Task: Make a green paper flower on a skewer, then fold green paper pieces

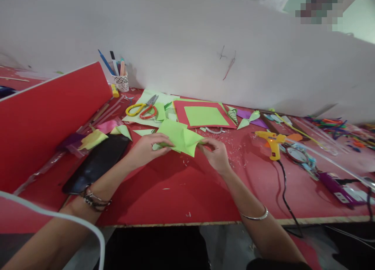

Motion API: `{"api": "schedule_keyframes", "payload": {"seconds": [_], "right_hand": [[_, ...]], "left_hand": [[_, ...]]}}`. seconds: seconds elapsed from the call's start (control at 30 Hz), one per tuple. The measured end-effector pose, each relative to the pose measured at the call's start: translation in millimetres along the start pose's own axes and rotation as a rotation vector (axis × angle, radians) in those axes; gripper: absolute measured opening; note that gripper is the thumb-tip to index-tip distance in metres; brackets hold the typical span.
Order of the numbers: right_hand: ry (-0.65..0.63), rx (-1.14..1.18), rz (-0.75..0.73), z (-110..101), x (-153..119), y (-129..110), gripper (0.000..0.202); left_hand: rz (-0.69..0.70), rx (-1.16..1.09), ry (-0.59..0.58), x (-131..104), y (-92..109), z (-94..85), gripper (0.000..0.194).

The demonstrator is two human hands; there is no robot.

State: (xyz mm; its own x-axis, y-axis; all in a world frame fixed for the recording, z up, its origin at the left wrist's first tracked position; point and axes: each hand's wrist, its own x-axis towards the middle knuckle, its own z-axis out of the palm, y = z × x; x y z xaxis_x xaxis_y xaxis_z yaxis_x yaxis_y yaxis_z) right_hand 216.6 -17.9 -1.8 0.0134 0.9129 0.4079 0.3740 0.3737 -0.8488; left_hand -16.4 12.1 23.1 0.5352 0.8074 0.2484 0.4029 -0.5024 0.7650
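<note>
Between both hands I hold a light green sheet of paper (180, 136), creased down its middle, just above the red tabletop. My left hand (150, 147) grips its left edge with thumb and fingers. At its right corner, my right hand (215, 152) pinches the paper. Right behind it lies a red card (182, 115) with a green rectangle (205, 116) on top. Scissors (143, 108) with one yellow and one red handle rest on pale green sheets (134, 120) to the left of that card.
A yellow glue gun (273, 143) with a black cord stands on the right, near a purple extension board (336, 188). On the left are a dark phone-like slab (98, 164), a leaning red board (55, 121) and a cup of pens (121, 83). A white wall (181, 43) runs behind.
</note>
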Motion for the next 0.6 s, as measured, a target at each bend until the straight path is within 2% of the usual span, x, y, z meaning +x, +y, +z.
{"api": "schedule_keyframes", "payload": {"seconds": [0.13, 0.23, 0.3, 0.4, 0.5, 0.6], "right_hand": [[-0.004, -0.04, 0.057, -0.7, -0.1, -3.9, 0.014], [-0.052, 0.034, 0.113, 1.5, -0.7, -6.4, 0.015], [-0.082, 0.111, 0.143, 4.3, -1.2, -7.2, 0.014], [-0.089, 0.19, 0.176, 8.5, -2.4, -7.4, 0.014], [-0.104, 0.231, 0.197, 11.9, -4.0, -7.6, 0.016], [-0.13, 0.243, 0.208, 14.3, -5.9, -9.4, 0.016]], "left_hand": [[-0.072, -0.084, 0.137, 0.8, 0.4, 2.0, 0.02], [-0.159, -0.335, 0.211, 2.8, 1.2, 7.8, 0.016], [-0.229, -0.555, 0.251, 4.3, 1.0, 13.8, 0.028], [-0.329, -0.76, 0.197, 4.3, 0.7, 23.3, 0.045], [-0.354, -0.739, 0.09, 1.6, 1.6, 31.7, 0.04], [-0.372, -0.693, 0.103, -1.8, 2.8, 38.3, 0.044]]}}
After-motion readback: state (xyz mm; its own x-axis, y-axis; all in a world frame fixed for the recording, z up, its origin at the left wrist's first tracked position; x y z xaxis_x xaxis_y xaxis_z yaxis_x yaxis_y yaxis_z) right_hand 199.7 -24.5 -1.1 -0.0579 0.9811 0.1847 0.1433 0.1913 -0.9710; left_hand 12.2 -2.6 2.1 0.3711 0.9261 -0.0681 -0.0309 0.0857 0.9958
